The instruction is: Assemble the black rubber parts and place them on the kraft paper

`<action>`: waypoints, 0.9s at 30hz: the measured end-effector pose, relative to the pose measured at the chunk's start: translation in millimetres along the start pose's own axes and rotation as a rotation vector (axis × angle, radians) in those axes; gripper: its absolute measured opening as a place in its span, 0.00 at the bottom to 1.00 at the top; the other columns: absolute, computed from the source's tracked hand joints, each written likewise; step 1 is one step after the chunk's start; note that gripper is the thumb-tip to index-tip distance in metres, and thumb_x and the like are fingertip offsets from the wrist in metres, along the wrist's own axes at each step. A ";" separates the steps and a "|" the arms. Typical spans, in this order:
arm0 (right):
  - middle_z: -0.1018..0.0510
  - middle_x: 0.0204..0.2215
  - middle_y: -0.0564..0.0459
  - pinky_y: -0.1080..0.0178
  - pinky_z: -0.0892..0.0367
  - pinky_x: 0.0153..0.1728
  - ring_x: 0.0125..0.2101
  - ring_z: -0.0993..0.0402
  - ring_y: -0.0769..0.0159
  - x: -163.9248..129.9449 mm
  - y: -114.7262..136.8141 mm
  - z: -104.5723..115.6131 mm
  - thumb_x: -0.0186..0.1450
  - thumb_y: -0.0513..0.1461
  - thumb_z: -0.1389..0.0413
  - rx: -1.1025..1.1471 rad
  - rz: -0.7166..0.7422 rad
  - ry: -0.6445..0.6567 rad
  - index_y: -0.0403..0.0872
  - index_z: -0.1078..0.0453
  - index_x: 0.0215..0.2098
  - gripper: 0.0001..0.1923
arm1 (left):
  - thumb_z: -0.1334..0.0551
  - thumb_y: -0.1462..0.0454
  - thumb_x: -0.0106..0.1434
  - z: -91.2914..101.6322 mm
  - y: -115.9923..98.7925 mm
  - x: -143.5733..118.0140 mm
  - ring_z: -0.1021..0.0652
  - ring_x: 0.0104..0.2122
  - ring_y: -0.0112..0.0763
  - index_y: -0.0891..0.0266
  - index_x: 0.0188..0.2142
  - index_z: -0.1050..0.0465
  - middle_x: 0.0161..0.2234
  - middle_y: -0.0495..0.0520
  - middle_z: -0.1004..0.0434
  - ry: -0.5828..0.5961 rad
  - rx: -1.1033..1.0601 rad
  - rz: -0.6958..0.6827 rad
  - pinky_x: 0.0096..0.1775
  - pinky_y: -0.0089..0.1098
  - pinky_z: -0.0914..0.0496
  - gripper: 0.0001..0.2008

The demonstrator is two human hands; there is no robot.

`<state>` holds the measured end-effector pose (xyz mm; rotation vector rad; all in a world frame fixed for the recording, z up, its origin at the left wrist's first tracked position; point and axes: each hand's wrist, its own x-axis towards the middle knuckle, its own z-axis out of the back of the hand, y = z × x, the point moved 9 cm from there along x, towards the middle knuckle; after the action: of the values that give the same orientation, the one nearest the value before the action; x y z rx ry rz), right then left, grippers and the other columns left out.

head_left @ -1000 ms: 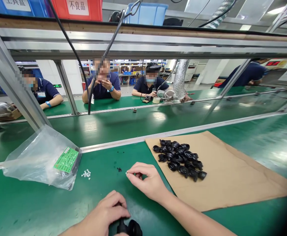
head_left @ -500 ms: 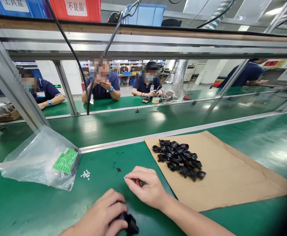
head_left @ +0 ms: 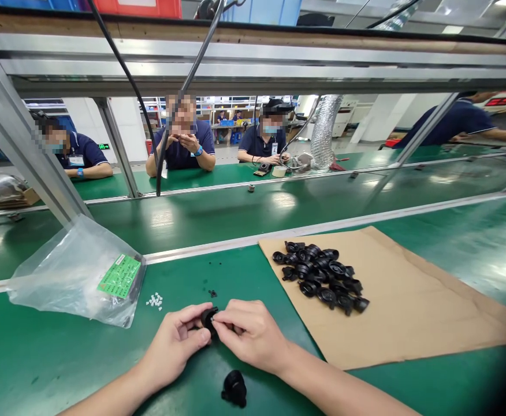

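Between thumb and fingers, my left hand grips a round black plastic part above the green bench. My right hand is closed in a pinch at that part's open face. A tiny white piece shows at its fingertips, mostly hidden. Nearer to me a second black plastic part lies on the bench. Several small white pieces sit in a loose pile left of my hands. Just beyond the fingers are a few tiny black pieces.
Several black parts are heaped on a brown paper sheet at the right. A clear plastic bag with a green label lies at the left. A metal shelf frame crosses above. Several co-workers sit across the belt.
My left hand has risen from the near bench with a black part, leaving another lying there. My right hand's pinched fingers now meet the held part.
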<state>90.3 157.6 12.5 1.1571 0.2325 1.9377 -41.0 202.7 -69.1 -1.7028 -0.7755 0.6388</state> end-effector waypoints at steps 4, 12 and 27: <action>0.30 0.20 0.58 0.66 0.44 0.24 0.20 0.37 0.72 0.1 3.5 0.8 0.68 0.33 0.44 -0.043 -0.007 -0.013 0.47 0.24 0.28 0.11 | 0.25 0.56 0.61 -1.0 1.4 1.1 0.25 0.36 0.31 0.59 0.57 0.21 0.37 0.54 0.20 0.001 -0.012 0.037 0.43 0.33 0.29 0.26; 0.32 0.19 0.59 0.66 0.46 0.24 0.21 0.40 0.72 0.7 4.0 -3.0 0.66 0.33 0.45 -0.021 -0.032 0.030 0.47 0.28 0.23 0.13 | 0.24 0.56 0.60 -0.6 2.6 -0.5 0.23 0.39 0.34 0.61 0.56 0.21 0.42 0.57 0.18 -0.009 0.012 0.053 0.45 0.34 0.29 0.26; 0.30 0.20 0.57 0.65 0.46 0.25 0.21 0.37 0.70 -0.2 4.7 -6.1 0.70 0.35 0.46 -0.074 -0.074 0.095 0.48 0.26 0.24 0.16 | 0.25 0.54 0.61 -1.2 -0.8 -1.9 0.22 0.45 0.41 0.61 0.55 0.22 0.46 0.59 0.18 -0.012 0.101 0.037 0.49 0.38 0.28 0.25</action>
<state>82.8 156.0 11.5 0.9960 0.2489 1.9222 -41.5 200.7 -68.0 -1.6253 -0.7098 0.7026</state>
